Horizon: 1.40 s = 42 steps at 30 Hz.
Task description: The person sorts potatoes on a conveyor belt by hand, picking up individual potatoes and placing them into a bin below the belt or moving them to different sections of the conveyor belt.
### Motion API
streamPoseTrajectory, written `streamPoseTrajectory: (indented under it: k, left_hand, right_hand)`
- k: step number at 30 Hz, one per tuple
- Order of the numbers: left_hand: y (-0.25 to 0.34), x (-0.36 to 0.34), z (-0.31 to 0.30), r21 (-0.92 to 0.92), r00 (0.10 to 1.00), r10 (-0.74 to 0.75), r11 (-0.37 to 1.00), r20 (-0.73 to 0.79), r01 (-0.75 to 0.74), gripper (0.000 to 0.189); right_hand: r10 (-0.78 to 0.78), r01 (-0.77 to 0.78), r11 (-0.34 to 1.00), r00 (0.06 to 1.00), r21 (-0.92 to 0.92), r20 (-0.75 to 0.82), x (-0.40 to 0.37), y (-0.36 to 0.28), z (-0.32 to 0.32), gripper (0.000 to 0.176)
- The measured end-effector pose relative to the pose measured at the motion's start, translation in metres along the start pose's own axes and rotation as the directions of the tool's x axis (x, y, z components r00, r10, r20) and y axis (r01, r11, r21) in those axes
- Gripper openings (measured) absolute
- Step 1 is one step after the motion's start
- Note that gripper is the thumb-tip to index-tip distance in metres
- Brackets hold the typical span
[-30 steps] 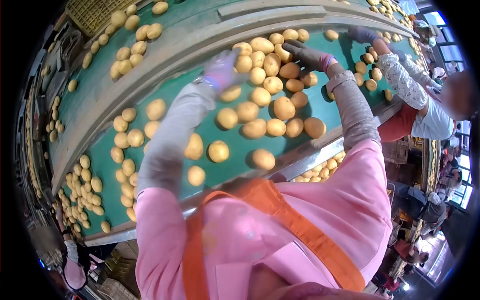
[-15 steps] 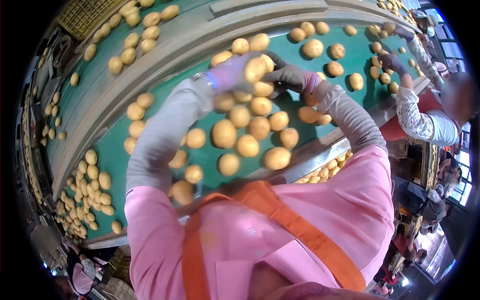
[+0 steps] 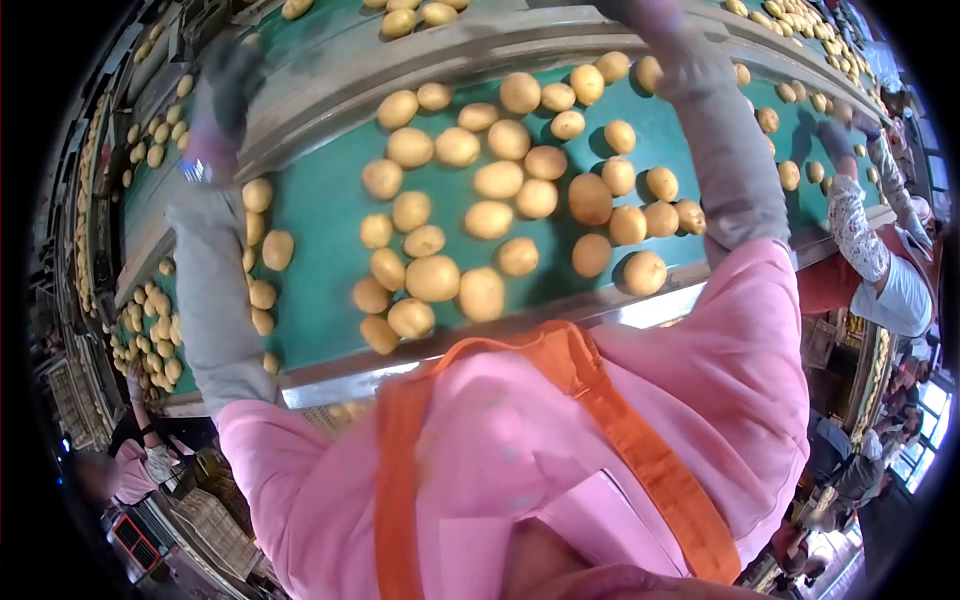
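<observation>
My left hand (image 3: 226, 95), in a dark glove with a purple cuff, is over the rail by the far belt at the upper left; motion smears its fingers. My right hand (image 3: 645, 12), gloved too, reaches across the far rail and is cut by the top edge, so its grip is hidden. Between my arms, many potatoes (image 3: 498, 181) lie loose on the green conveyor belt (image 3: 320, 200). A few larger potatoes (image 3: 433, 278) are near the belt's front edge. Several more potatoes (image 3: 262, 294) sit just beside my left forearm.
A long rail (image 3: 400, 75) separates this belt from the far belt, where other potatoes (image 3: 398, 22) lie. A co-worker's gloved hand (image 3: 836, 140) is over the belt at right. Another person (image 3: 135, 470) stands at lower left, near crates (image 3: 212, 530). A metal edge (image 3: 350, 380) runs before me.
Both hands were together at a potato in the middle of the belt. They have parted: my left went up and left, my right up and right. The view has shifted, and the potatoes lie differently.
</observation>
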<state>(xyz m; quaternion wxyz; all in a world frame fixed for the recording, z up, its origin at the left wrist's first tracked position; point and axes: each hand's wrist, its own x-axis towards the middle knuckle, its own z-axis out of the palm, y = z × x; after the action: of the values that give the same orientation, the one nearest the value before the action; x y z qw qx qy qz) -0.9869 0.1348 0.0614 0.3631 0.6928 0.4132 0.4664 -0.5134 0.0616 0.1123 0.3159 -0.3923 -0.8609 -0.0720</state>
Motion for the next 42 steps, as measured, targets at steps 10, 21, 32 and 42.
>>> streamPoseTrajectory:
  k: [10, 21, 32, 42]
  left_hand:
    - [0.018, -0.308, 0.051, 0.436, 0.783, -0.355, 0.892, 0.510, 0.120, 0.091]
    - [0.071, -0.300, 0.074, 0.412, 0.687, -0.283, 0.911, 0.669, -0.026, 0.103]
    - [0.050, -0.304, 0.048, 0.347, 0.504, -0.341, 0.934, 0.794, 0.085, 0.109]
    - [0.011, -0.298, 0.018, -0.057, 0.497, -0.035, 0.984, 0.867, 0.168, 0.123]
  right_hand:
    - [0.847, -0.877, 0.321, 0.097, -0.358, 0.523, -0.235, -0.092, -0.049, 0.089]
    - [0.502, -0.844, 0.516, 0.435, 0.145, 0.748, -0.154, -0.217, 0.053, 0.085]
    - [0.171, -0.983, -0.134, 0.103, 0.126, 0.980, -0.112, -0.292, 0.054, 0.076]
    - [0.015, -0.947, -0.322, 0.022, 0.026, 1.000, -0.036, -0.344, 0.096, 0.071]
